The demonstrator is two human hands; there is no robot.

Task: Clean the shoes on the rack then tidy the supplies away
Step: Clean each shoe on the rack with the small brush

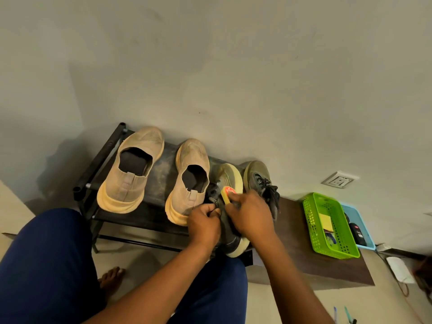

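Gripping the grey shoe's (228, 228) collar with my left hand (203, 221), I press a yellow sponge (227, 192) with my curled right hand (251, 212). Beige shoes (133, 169) at ten o'clock on the rack (161, 169); green basket (314, 220) at three.

The right hand (251, 215) covers most of the sponge (228, 192); only its yellow end and a blurred red label show. Both hands hide the middle of the grey shoe (228, 176), and what the left hand (204, 222) pinches at its collar cannot be made out. The green basket (313, 228) hides part of the blue tray (363, 228); the dark items in the tray are too small to name. At the bottom edge, two pens (342, 316) are cut off.
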